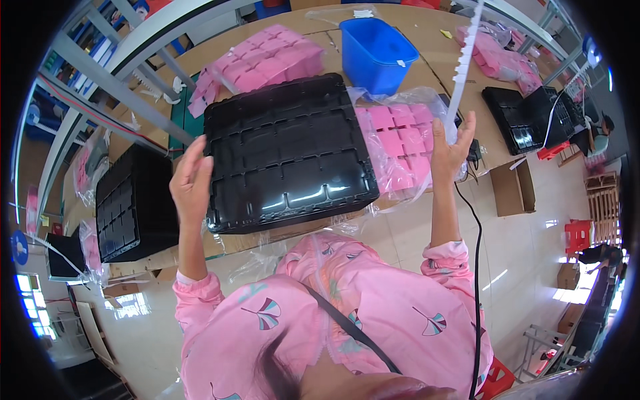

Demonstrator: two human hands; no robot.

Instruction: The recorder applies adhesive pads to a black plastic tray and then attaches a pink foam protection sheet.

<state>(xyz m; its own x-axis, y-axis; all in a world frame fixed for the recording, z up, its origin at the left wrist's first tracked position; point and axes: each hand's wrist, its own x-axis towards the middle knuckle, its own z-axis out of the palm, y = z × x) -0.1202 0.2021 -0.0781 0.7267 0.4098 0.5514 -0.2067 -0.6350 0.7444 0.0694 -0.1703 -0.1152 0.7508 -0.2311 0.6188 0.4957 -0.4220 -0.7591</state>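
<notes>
A glossy black plastic tray stack (pixel 290 157) with moulded ridges sits on the table in front of me. My left hand (pixel 192 179) is at its left edge, fingers stretched and thumb apart; whether the fingertips touch the tray I cannot tell. My right hand (pixel 451 152) is raised to the right of the tray, open, with thumb and fingers spread. A white notched strip (pixel 461 70) comes down from above to this hand, overlapping it in view; no grip on it shows. Between the tray and my right hand lie pink moulded pieces (pixel 400 143) in clear plastic film.
Behind the tray stand a blue bin (pixel 377 57) and a stack of pink wrapped pieces (pixel 270 59). More black trays (pixel 137 203) stand at left, others (pixel 527 120) at right. A black cable (pixel 479 267) hangs at my right. A cardboard box (pixel 513 188) is beyond the table edge.
</notes>
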